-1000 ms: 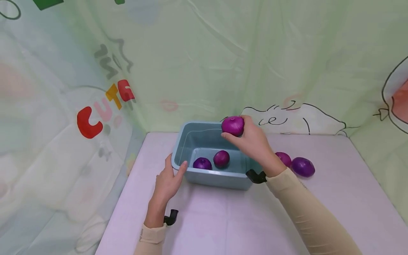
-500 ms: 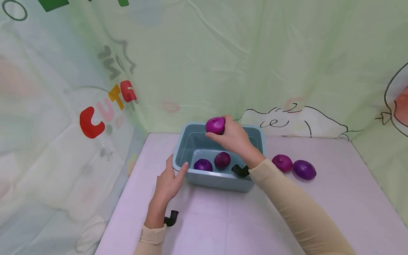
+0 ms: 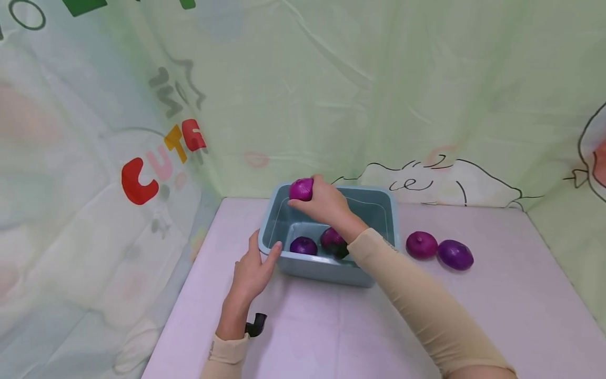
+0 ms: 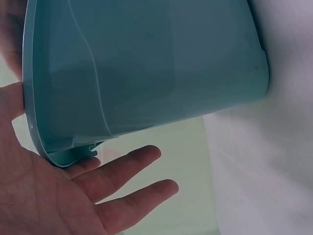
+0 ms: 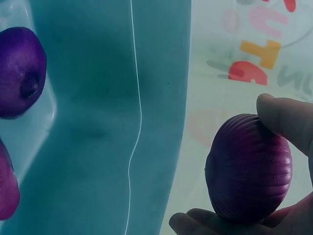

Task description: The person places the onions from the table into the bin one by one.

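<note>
My right hand grips a purple onion above the left back part of a blue plastic bin. In the right wrist view the thumb and fingers hold this onion from opposite sides, past the bin's rim. Two more onions lie on the bin's floor: a dark purple onion at the left and a redder onion beside it, partly hidden by my wrist. My left hand holds the bin's front left corner, thumb at the rim; two fingers stretch out along the outside.
To the right of the bin, a reddish-purple onion and a darker onion sit side by side on the pale tabletop. A printed green curtain stands behind the table and continues around its sides.
My right hand has carried its onion leftward across the bin, uncovering the two onions on the table. The left hand stays at the bin's corner.
</note>
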`<state>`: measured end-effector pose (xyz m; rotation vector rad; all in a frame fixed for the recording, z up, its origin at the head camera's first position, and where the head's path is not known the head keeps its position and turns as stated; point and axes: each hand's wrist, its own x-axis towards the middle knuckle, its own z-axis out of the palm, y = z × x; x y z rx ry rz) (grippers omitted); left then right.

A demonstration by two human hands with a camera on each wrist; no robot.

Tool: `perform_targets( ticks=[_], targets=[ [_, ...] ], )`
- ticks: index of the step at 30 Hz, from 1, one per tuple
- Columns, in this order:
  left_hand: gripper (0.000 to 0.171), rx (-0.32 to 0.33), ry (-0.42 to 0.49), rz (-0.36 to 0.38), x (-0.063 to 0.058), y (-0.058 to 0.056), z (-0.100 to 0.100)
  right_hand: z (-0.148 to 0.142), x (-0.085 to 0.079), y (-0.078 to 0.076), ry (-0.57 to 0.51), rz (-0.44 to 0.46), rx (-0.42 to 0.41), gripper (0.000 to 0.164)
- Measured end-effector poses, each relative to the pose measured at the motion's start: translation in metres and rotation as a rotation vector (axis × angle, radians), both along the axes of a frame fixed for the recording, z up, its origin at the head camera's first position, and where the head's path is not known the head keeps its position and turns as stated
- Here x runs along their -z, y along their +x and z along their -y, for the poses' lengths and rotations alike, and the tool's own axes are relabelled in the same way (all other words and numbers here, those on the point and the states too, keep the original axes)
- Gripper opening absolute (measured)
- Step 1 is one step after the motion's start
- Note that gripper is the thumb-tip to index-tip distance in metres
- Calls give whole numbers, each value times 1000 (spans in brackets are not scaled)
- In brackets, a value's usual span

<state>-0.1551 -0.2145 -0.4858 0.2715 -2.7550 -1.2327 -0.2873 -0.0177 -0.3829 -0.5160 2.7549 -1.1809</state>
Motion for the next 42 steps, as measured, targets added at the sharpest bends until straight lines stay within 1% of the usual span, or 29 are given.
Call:
perform_targets(
  ticks=[11, 21, 26, 30, 34, 39, 42],
  targets=[
    [93, -10, -10, 11, 0, 0, -1, 19, 6, -11, 54, 14, -3, 79],
    [93, -2, -15, 6, 2, -2, 0, 33, 21, -18, 97, 103, 13, 84],
    [92, -4, -14, 6, 2, -1, 0, 38, 29, -23, 109, 145, -11, 85],
    [87, -4, -14, -4, 1, -1, 0, 42, 33, -26, 120, 166, -25, 82],
    [86, -6, -16, -5, 1, -1, -1, 45, 36, -28, 148, 169, -25, 77],
    [91, -9, -17, -5, 1, -2, 0, 48, 41, -33, 154, 156, -27, 69],
    [92, -12, -18, -6, 2, -2, 1, 51, 43, -35, 163, 142, -28, 70]
  ],
)
